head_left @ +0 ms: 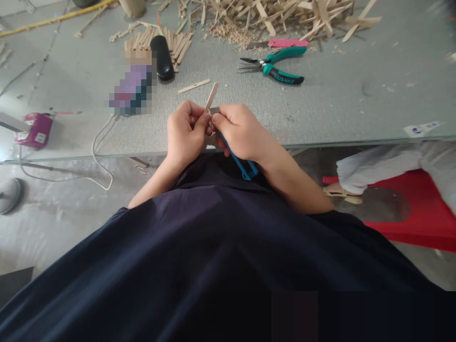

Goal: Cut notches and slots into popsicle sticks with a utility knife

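My left hand (pixel 185 134) pinches a thin wooden stick (pixel 211 96) that points up and away from me, just over the near edge of the grey table (pixel 356 104). My right hand (pixel 239 130) is closed around a blue-handled cutter (pixel 239 164); its handle hangs down below the fist and its metal tip meets the stick where the two hands touch. Both hands sit close together above my dark shirt.
Green-handled pliers (pixel 274 68) and a pink cutter (pixel 288 42) lie at the back. A loose stick (pixel 194 86), a black case (pixel 162 57), stacked sticks (pixel 178 45) and a pile of wood pieces (pixel 285 16) lie beyond. A magenta device (pixel 35 129) with white cable sits left; a red stool (pixel 409 209) right.
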`<state>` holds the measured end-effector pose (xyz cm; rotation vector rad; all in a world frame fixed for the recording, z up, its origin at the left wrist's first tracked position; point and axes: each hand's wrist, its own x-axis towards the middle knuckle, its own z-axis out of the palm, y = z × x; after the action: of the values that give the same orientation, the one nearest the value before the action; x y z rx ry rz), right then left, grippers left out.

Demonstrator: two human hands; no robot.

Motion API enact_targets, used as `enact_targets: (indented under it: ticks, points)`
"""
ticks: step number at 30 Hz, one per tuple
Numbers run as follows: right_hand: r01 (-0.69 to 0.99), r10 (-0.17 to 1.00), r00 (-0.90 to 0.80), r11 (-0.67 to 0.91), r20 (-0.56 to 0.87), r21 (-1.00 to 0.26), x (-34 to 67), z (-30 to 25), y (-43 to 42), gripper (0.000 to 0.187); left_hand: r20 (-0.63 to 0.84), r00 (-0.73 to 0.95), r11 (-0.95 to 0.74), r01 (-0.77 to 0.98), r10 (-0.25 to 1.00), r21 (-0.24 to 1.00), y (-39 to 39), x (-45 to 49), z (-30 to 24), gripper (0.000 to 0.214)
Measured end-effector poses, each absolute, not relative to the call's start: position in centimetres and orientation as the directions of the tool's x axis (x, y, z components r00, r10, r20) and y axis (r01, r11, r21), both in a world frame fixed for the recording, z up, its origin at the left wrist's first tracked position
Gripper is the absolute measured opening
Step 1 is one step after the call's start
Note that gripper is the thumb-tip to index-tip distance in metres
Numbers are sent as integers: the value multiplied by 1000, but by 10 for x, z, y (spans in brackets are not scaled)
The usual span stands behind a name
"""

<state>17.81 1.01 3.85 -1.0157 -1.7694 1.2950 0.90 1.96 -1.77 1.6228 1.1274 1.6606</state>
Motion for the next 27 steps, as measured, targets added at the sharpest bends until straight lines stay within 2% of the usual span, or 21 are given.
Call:
enact_targets:
  ticks: [8,20,27]
  points:
    - [226,888,-441,248,129,-942,178,39,12,48,470,-129,-439,209,873,874,18,5,-17,27]
    - [14,821,-568,87,64,-996,183,39,18,37,398,3,-398,51,917,916,30,2,-17,38]
    - [2,855,-513,94,79,-996,185,41,13,36,417,-25,-417,12,908,909,31,4,-17,33]
